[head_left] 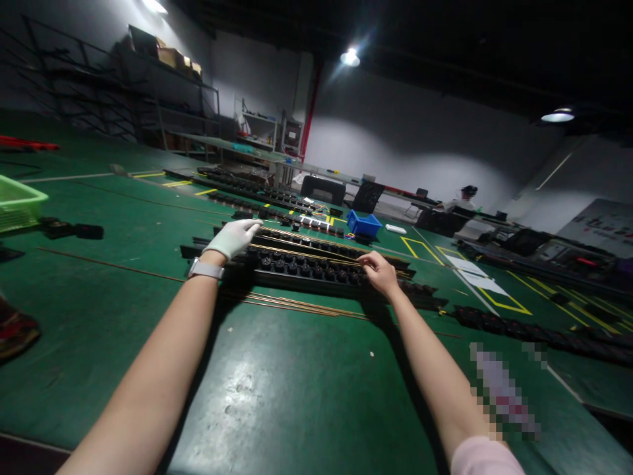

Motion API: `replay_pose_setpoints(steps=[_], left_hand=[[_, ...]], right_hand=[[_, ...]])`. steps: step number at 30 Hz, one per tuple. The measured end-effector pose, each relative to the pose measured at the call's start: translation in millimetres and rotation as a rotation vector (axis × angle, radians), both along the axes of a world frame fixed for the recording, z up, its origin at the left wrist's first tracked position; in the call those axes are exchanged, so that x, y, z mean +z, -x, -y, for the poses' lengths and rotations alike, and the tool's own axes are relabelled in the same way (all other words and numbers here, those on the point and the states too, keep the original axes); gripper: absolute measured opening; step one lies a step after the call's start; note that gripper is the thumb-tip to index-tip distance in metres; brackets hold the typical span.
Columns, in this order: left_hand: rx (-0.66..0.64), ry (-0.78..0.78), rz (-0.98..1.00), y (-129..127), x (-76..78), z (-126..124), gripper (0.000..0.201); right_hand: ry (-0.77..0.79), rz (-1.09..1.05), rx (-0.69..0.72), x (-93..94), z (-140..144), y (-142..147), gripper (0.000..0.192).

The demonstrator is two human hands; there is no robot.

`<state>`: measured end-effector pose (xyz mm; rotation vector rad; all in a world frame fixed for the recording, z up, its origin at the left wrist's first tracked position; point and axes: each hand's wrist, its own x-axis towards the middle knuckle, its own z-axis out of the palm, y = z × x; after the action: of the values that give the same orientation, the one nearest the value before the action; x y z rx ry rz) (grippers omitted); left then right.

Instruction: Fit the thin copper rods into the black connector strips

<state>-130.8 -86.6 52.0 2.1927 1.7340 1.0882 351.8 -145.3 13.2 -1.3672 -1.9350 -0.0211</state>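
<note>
- White glove on my left hand, fingers together & curled down on the far rods, at their left end over the black rack.
- Bare right hand: fingertips pinched on the near rod's right end, at the rack's front edge. Can't tell how firm the pinch is.
- Rods are thin, brass-coloured, several lying lengthwise along the rack, roughly parallel, spanning from one hand to the other.
- More of the same rods lie loose on the green floor just in front of the rack, not on it.
- Progress, my guess: part done. Some rods already sit on the rack; the loose ones on the floor look left to go. Whether the ones on top are fully seated in the knobs I can't see.
- Further out: more black racks in rows beyond, another string of them to my right.
- Blue bin past the racks, green basket far left, yellow floor marks to the right.
- Another person sits at a bench well off, not near my work.
</note>
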Motion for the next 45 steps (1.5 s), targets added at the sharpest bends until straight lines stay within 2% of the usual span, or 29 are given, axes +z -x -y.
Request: replay_pose_setpoints(steps=[7, 13, 16, 32, 40, 45], left_hand=[[0.205, 0.01, 0.088, 32, -24.9, -23, 0.053], [0.375, -0.001, 0.008, 32, -42.3, -32, 0.057], [0.411, -0.008, -0.049, 29, -50.3, -34, 0.055], [0.35, 0.095, -0.077, 19, -80.4, -47, 0.06], [0.327, 0.092, -0.102, 15, -85.0, -46, 0.056], [0.316, 0.083, -0.12, 11, -82.8, -45, 0.054]], right_hand=[[0.043, 0.013, 0.004, -20.4, -15, -6, 0.02], [0.051, 0.033, 0.007, -27.9, -22, -13, 0.018], [0.05, 0.037, 0.009, -29.9, -24, -15, 0.019], [0.053, 0.038, 0.023, -32.2, -28, -16, 0.016], [0.07, 0.071, 0.009, -29.6, -30, -16, 0.018], [0.1, 0.106, -0.012, -26.5, -32, -17, 0.021]])
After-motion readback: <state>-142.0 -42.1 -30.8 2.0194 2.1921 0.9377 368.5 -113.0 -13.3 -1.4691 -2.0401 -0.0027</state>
